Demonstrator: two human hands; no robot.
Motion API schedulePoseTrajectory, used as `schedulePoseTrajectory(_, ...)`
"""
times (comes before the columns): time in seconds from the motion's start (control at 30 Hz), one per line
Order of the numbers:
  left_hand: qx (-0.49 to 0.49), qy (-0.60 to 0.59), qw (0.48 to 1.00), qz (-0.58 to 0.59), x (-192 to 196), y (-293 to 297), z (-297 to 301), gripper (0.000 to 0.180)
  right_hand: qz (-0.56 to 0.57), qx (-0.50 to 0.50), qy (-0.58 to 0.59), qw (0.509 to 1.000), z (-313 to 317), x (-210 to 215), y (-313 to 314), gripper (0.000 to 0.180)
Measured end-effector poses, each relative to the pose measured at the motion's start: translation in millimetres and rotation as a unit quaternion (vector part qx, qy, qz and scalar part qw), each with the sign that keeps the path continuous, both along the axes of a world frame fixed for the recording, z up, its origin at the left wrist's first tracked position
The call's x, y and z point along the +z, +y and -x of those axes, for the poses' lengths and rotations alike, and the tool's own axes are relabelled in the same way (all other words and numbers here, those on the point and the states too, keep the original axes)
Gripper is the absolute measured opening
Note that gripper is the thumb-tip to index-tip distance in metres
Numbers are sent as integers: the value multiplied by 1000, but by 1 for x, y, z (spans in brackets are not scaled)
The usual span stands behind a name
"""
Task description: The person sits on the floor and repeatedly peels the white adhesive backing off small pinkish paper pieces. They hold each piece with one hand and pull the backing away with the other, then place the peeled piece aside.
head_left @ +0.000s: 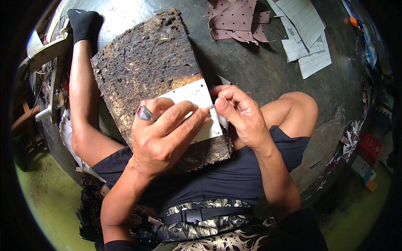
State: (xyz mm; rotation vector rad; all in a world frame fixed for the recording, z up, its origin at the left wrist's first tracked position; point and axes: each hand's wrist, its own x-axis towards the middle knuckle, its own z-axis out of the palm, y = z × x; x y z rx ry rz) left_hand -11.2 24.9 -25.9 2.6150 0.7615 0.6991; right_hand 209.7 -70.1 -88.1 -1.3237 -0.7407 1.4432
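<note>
A white rectangular sheet [193, 93] with small dark holes lies on a thick, dark, pitted block [146, 50] across my lap. My left hand [165, 127], with a large ring on one finger, is bent over the sheet and holds it down. Its thumb is hidden, and its fingertips meet near the sheet's right edge. Just beside them, my right hand [240, 111] pinches with thumb and forefinger. A thin pinkish sliver [212, 107] shows between the two hands' fingertips; what it belongs to is too small to tell.
Pink pieces with dark dots [234, 21] lie in a pile on the dark floor beyond the block. White lined paper pieces [307, 37] overlap to their right. Scraps [351, 136] are heaped at the far right. A wooden frame [50, 50] stands at the left.
</note>
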Motion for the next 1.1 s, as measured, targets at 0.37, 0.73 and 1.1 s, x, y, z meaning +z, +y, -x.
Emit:
schedulePoseTrajectory(0.37,4,68,998,2,10,-2,-6,49,-29,-4,-157,987,-16,-3,3,30)
schedulePoseTrajectory(0.73,31,84,995,42,15,-8,-7,42,-16,120,-301,946,-65,55,12,17)
schedulePoseTrajectory(1.1,115,-103,979,130,36,-40,67,40,-242,-16,-95,966,-143,85,126,27)
